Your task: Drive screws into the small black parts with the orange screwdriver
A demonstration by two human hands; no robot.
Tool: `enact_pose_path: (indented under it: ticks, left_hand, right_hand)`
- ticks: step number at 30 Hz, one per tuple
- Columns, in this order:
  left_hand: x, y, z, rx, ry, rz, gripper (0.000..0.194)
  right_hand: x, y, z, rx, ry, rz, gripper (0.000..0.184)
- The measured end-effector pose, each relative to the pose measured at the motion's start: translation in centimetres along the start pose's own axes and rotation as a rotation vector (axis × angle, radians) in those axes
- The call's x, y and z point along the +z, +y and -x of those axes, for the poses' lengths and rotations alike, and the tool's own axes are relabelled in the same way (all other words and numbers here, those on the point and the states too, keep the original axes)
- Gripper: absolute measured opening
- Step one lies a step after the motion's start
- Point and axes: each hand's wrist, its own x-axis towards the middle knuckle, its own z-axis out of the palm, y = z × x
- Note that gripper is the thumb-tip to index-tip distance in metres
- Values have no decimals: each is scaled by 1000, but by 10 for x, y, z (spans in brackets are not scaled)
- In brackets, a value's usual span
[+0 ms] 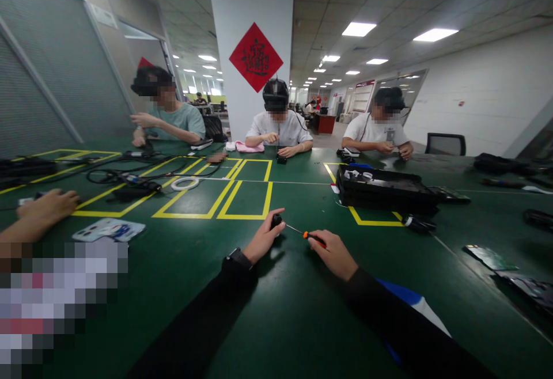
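Above the green table, my left hand pinches a small black round part between thumb and fingers. What kind of part it is I cannot make out. My right hand is closed around the orange and black handle of a screwdriver. Its thin metal shaft points left, and the tip reaches the black part or stops very close to it. A watch with a dark strap sits on my left wrist.
A black tray with small white parts stands at right, near a black cylinder and a circuit board. Left lie a phone, a white cable coil and black cables. A co-worker's hand rests at far left; three people sit opposite.
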Motion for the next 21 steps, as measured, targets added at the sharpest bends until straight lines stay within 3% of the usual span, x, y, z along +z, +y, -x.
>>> enact_pose_path:
  ticks: [5, 10, 17, 21]
  left_hand:
    - [1, -3, 0, 34, 14, -100, 23]
    - [2, -5, 0, 35, 27, -121, 23]
    - [3, -1, 1, 48, 41, -107, 22]
    - [2, 4, 2, 36, 10, -34, 19]
  right_hand:
    - [5, 8, -1, 2, 5, 2, 21]
    - [10, 12, -3, 2, -15, 8, 21]
    - [15, 11, -4, 7, 51, -19, 28]
    - [13, 9, -3, -10, 63, -87, 19]
